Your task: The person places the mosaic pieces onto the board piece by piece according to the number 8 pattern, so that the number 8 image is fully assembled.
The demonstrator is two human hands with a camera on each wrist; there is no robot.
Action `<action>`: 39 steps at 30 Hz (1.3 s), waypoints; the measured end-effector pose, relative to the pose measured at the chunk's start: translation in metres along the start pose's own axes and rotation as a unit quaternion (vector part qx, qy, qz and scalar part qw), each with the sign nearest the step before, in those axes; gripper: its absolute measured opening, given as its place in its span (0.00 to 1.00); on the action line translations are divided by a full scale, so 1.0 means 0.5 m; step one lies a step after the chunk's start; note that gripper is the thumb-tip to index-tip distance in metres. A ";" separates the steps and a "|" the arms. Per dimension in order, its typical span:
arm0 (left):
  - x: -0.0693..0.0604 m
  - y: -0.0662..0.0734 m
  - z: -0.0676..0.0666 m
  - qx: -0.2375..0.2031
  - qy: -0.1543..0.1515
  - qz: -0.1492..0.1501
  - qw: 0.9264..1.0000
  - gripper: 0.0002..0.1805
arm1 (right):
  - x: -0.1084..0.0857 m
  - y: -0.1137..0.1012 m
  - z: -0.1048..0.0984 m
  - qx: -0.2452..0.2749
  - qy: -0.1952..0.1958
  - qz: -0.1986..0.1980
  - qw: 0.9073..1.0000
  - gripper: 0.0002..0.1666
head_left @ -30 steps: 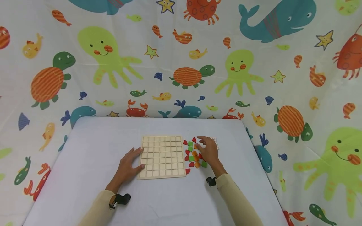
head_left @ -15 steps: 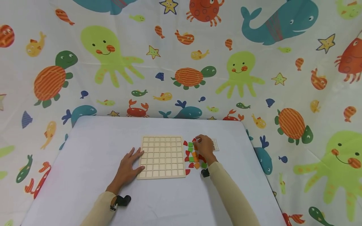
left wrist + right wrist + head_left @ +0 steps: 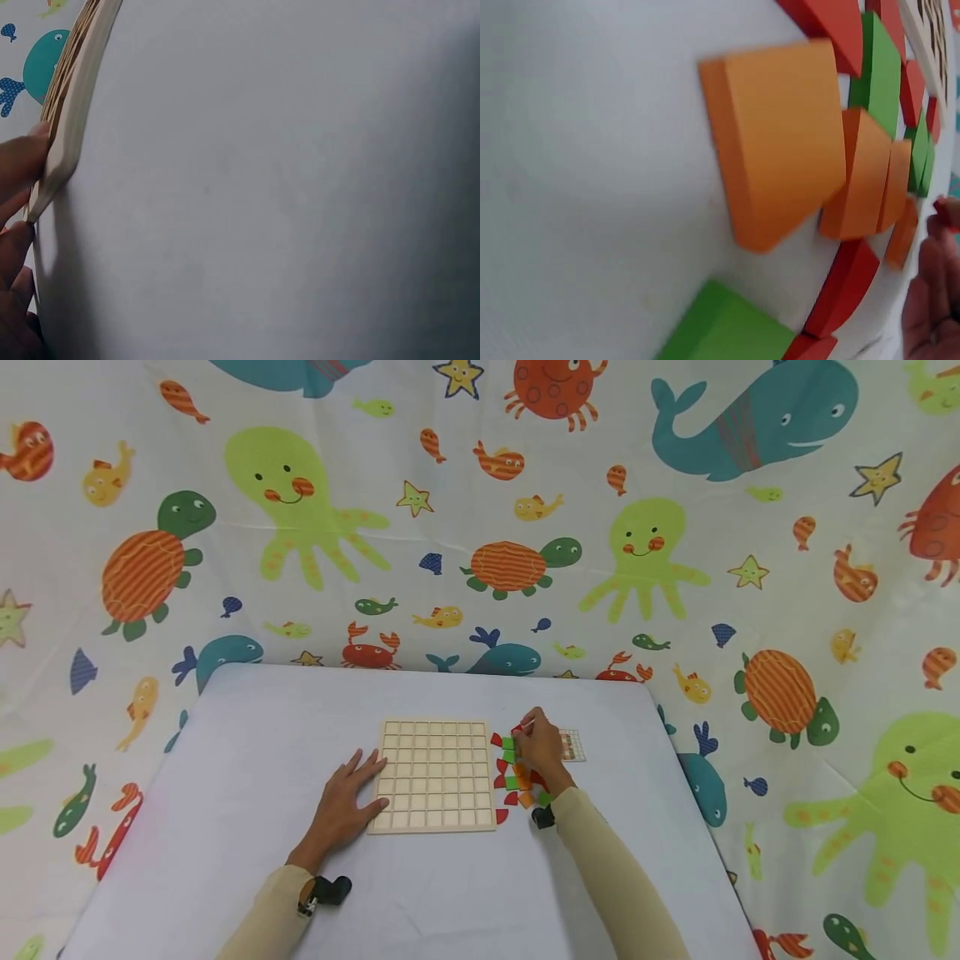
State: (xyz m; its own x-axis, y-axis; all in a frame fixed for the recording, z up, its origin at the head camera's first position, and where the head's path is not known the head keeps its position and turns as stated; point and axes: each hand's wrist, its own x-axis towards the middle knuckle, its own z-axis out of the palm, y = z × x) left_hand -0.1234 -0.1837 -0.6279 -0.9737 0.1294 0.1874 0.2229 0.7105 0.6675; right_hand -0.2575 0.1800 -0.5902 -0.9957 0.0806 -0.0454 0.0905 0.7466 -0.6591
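A wooden grid board (image 3: pixel 436 770) lies on the table. The left hand (image 3: pixel 341 810) rests at its left side, fingers spread and tips touching the edge; the left wrist view shows those fingers (image 3: pixel 19 169) against the board's rim (image 3: pixel 75 127). Just right of the board, the right hand (image 3: pixel 542 750) is over a cluster of small pieces, its thumb and fingers pinching a red piece (image 3: pixel 516 729). In the right wrist view the red piece (image 3: pixel 940 205) shows partly at the fingertips of the hand (image 3: pixel 934 289). The hand hides some of the cluster.
Red quarter-round pieces (image 3: pixel 502 816), green pieces (image 3: pixel 512 783) and orange pieces (image 3: pixel 527 799) lie between board and right hand. A small printed card (image 3: pixel 573 745) is just beyond the right hand. A patterned cloth (image 3: pixel 450 527) hangs behind the table (image 3: pixel 420 893).
The right hand has moved slightly left and its fingers have closed, now pinching a red piece. More of the card shows. The left hand has stayed at the board's edge.
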 end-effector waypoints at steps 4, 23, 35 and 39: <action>0.001 0.002 0.000 0.003 -0.001 0.001 1.000 0.40 | -0.012 -0.010 0.005 0.042 0.008 -0.049 0.998 0.04; -0.003 0.005 -0.002 0.005 0.000 -0.001 1.000 0.39 | -0.041 -0.086 0.039 0.120 -0.056 -0.145 0.981 0.06; -0.007 0.004 0.005 0.007 0.018 0.011 1.000 0.39 | -0.079 -0.090 0.060 0.199 -0.007 -0.098 0.975 0.10; -0.006 0.006 0.004 0.010 0.016 0.011 1.000 0.39 | -0.086 -0.076 0.057 0.202 0.008 -0.094 0.975 0.07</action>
State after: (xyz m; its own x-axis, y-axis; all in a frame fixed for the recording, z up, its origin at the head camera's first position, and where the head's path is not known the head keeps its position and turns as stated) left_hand -0.1199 -0.1806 -0.6279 -0.9665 0.1227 0.2253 0.2428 0.7213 0.6486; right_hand -0.2187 0.1295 -0.5847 -0.9932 -0.0192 0.1150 -0.1121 0.4286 -0.8965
